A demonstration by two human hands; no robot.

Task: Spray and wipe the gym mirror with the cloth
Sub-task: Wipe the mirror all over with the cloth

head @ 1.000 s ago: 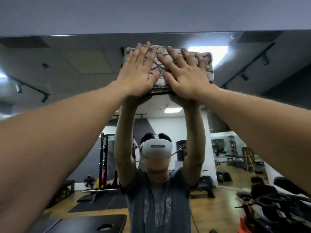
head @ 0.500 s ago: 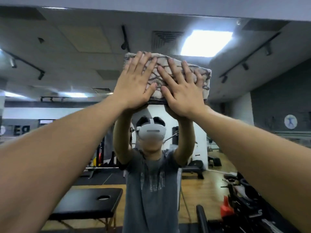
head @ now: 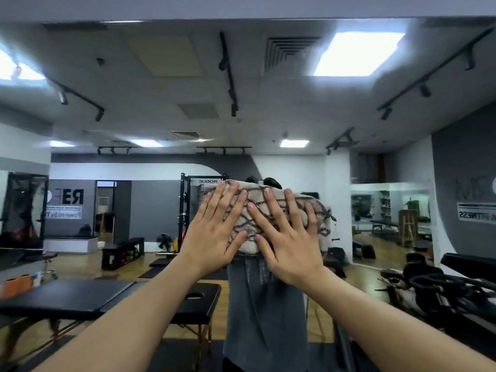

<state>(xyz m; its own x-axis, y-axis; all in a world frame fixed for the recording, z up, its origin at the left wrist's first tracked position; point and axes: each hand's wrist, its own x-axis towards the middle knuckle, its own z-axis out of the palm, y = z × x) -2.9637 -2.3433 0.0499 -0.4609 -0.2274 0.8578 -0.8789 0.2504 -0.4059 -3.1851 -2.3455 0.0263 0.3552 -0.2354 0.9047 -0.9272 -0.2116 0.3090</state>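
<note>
Cloth [head: 264,210] and both hands now much lower on the mirror [head: 268,116] than half a second ago, down from near the ceiling reflection to head height. Left hand [head: 214,234] and right hand [head: 288,242] flat, fingers spread, no closed grip, palms pressing cloth against glass. Cloth hides the reflected face; its lower edge is covered by the hands.

The cloth [head: 264,218] is pressed flat against the mirror [head: 268,116] by the left hand [head: 214,232] and the right hand [head: 288,237] side by side, thumbs nearly touching, while a padded table [head: 107,296] is reflected lower left and a squat rack [head: 189,208] behind the hands.
</note>
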